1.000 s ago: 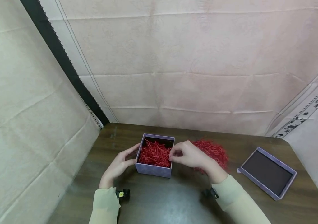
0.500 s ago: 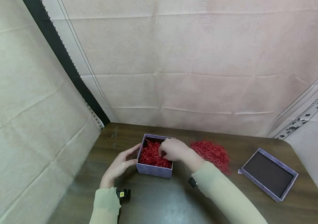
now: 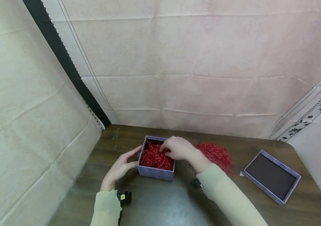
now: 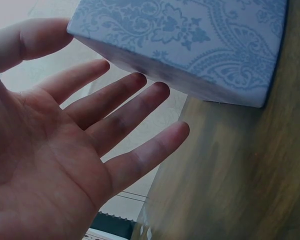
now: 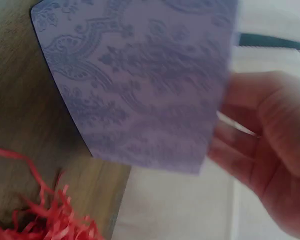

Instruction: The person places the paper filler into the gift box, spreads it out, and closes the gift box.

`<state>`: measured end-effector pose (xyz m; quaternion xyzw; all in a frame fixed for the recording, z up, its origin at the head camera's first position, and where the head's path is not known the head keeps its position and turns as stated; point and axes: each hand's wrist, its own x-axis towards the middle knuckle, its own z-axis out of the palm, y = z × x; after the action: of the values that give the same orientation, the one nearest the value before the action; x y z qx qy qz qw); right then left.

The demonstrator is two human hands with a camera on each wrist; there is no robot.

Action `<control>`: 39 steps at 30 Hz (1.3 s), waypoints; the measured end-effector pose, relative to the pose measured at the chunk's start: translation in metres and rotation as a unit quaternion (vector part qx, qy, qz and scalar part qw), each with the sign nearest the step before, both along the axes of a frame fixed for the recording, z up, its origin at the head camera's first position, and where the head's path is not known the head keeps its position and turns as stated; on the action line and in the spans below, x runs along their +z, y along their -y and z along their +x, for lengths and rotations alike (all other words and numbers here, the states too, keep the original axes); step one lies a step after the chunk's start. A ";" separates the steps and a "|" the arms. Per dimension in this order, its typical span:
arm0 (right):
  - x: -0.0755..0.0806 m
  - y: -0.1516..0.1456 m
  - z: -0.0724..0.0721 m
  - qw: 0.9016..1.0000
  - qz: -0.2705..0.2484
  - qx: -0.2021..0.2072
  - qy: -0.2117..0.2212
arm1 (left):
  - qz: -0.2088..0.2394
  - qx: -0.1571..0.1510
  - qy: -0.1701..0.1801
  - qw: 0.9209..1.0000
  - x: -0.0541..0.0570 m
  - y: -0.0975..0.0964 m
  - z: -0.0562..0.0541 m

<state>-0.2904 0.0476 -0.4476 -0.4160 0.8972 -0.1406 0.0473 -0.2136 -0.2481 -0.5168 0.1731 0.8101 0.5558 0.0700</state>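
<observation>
In the head view, an uncovered purple box (image 3: 155, 172) with a patterned outside stands on the table. Red shredded paper (image 3: 156, 157) fills much of it. My left hand (image 3: 120, 168) lies along the box's left side, its thumb near the front corner; in the left wrist view its fingers (image 4: 140, 107) are spread and fairly straight beside the wall. Over the box's right rim reaches my right hand (image 3: 178, 149), its bent fingers down at the shredded paper. From the right wrist, the box wall hides those fingertips, so whether they pinch any strands is unclear.
A loose heap of red shredded paper (image 3: 215, 156) lies right of the box, partly behind the right forearm. Farther right, the box's lid (image 3: 271, 175) rests with its dark inside up. The brown wooden table (image 3: 160, 201) meets pale cloth walls at the back and left.
From the box's right edge, my right hand has moved left into the box, then slightly up and back over the paper. My left hand and the lid stay in place.
</observation>
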 end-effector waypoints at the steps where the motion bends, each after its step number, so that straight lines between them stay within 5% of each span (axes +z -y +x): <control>1: 0.001 -0.006 0.000 1.000 -0.028 0.002 -0.001 | 0.001 0.000 -0.001 1.000 0.000 0.000 0.000; 8: -0.003 -0.067 0.007 0.984 -0.161 -0.076 0.000 | 0.000 0.003 -0.002 1.000 0.001 -0.001 0.001; 17: -0.035 -0.150 0.019 0.973 -0.106 -0.202 0.042 | -0.008 0.005 -0.004 1.000 -0.001 -0.001 0.000; 28: -0.072 -0.176 0.035 0.971 -0.039 -0.211 0.109 | -0.010 0.005 -0.008 1.000 -0.001 -0.001 0.000; 39: -0.077 -0.179 0.034 0.972 -0.039 -0.216 0.079 | -0.008 0.004 -0.006 1.000 -0.001 -0.001 -0.001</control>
<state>-0.2564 0.2262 -0.5248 -0.2012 0.9531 -0.2151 0.0701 -0.2141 -0.2470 -0.5179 0.1724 0.8155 0.5487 0.0646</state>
